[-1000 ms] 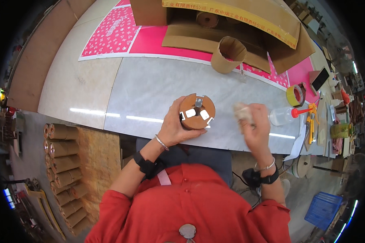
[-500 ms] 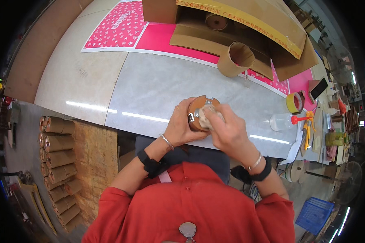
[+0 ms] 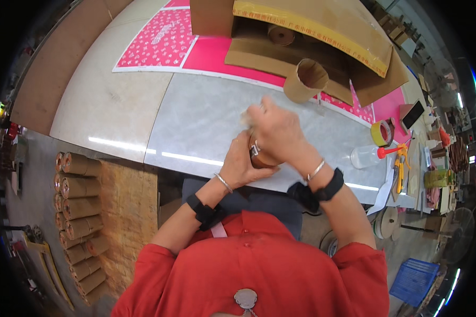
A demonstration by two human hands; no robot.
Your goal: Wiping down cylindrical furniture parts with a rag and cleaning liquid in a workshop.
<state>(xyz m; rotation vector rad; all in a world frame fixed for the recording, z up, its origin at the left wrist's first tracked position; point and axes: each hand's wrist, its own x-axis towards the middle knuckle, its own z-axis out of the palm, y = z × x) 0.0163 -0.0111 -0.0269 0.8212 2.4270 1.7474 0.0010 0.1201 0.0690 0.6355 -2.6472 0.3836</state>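
Observation:
My left hand (image 3: 239, 162) is wrapped round the side of a round brown object with metal fittings (image 3: 263, 158), held up over the near edge of the table. My right hand (image 3: 280, 129) is across the object's far side, its fingers closed on a pale cloth (image 3: 245, 119). Only a bit of the cloth shows past the fingers, and motion smears it. Most of the round object's top face is hidden behind my right hand and wrist.
An open brown paper tube (image 3: 305, 80) stands before a large carton (image 3: 349, 31) with rolls inside. At right are a clear bottle (image 3: 366, 157) with red nozzle, yellow tape (image 3: 380, 133), a phone (image 3: 415, 116) and a yellow cutter (image 3: 400, 177). Wrapped rolls (image 3: 82, 205) are stacked at left.
My right hand has moved away from me and to the left across the round object, carrying the cloth to its far edge. My left hand keeps its hold.

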